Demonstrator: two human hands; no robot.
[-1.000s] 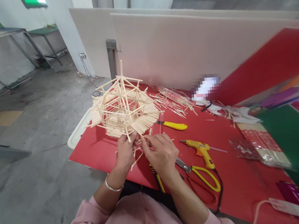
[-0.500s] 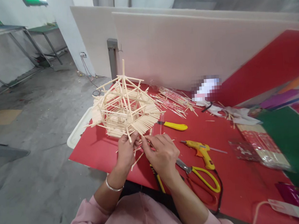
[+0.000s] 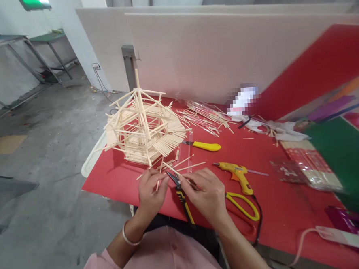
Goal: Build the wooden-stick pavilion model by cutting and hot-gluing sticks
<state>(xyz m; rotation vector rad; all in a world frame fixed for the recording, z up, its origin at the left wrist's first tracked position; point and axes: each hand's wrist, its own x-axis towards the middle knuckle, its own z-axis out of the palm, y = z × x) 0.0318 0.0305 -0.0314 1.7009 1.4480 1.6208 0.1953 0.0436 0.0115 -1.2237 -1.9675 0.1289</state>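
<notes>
My right hand (image 3: pixel 205 191) pinches a thin wooden stick (image 3: pixel 172 168) that points up and to the left. My left hand (image 3: pixel 152 191) is beside it, fingers loosely bent and thumb apart, with nothing visible in its grip. Just beyond the hands stands a model pavilion (image 3: pixel 142 128) built of pale wooden sticks, with a slatted lower roof and an open upper frame. Between my hands lie black-and-yellow cutting pliers (image 3: pixel 181 196), jaws toward the model. Loose sticks (image 3: pixel 192 165) are scattered past my right fingers.
On the red tabletop (image 3: pixel 278 213) lie a yellow-handled knife (image 3: pixel 207 145), a yellow glue gun (image 3: pixel 237 172) with a black cord, and yellow-handled scissors (image 3: pixel 244 207). Stick piles (image 3: pixel 205 116) and packed sticks (image 3: pixel 310 163) are farther off. White boards (image 3: pixel 223 54) stand behind.
My hands have drawn back from the model's roof edge toward me. My left fingers have come away from the model and opened; the stick in my right hand now shows clear of the roof.
</notes>
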